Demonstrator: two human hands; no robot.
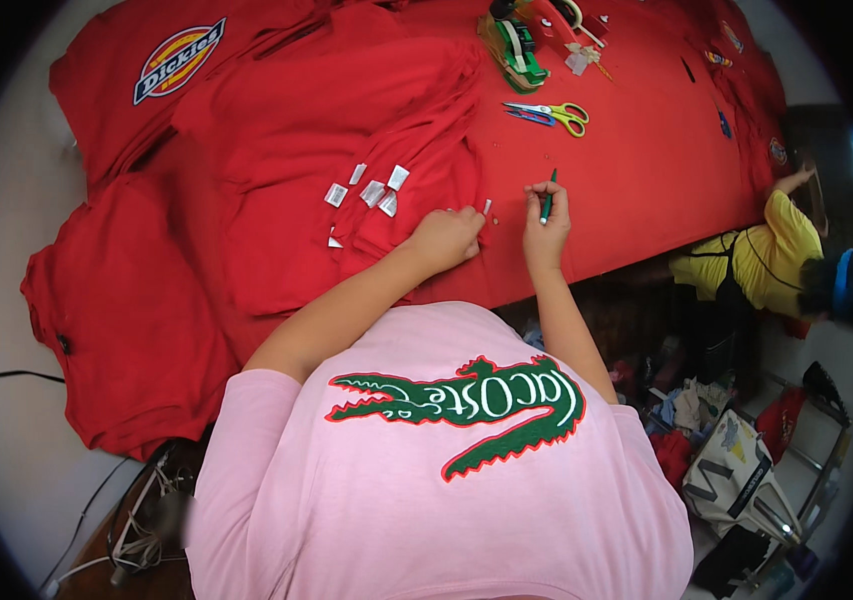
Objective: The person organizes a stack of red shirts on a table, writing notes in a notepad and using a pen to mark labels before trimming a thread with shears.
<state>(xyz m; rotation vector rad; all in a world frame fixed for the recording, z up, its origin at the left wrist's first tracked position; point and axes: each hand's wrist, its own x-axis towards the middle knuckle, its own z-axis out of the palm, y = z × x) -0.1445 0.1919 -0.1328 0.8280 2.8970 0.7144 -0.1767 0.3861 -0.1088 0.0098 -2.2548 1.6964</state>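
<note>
My left hand (pixel 446 238) rests at the right edge of a pile of red garments (pixel 346 110). Its fingers are closed on the red cloth, and a small white label (pixel 487 207) sticks up just past the fingertips. Several other white labels (pixel 373 193) lie loosely on the pile, left of that hand. To the right, over the red table surface (pixel 626 190), my right hand (pixel 546 232) grips a slim green marker pen (pixel 551 190), held upright between thumb and fingers.
Scissors with yellow-green handles (pixel 571 118) lie beyond my right hand, a green tape dispenser (pixel 514 50) behind them. More red garments (pixel 136 300) hang at the left. Past the table's right edge are a person in yellow (pixel 771 250) and a pale bag (pixel 736 465).
</note>
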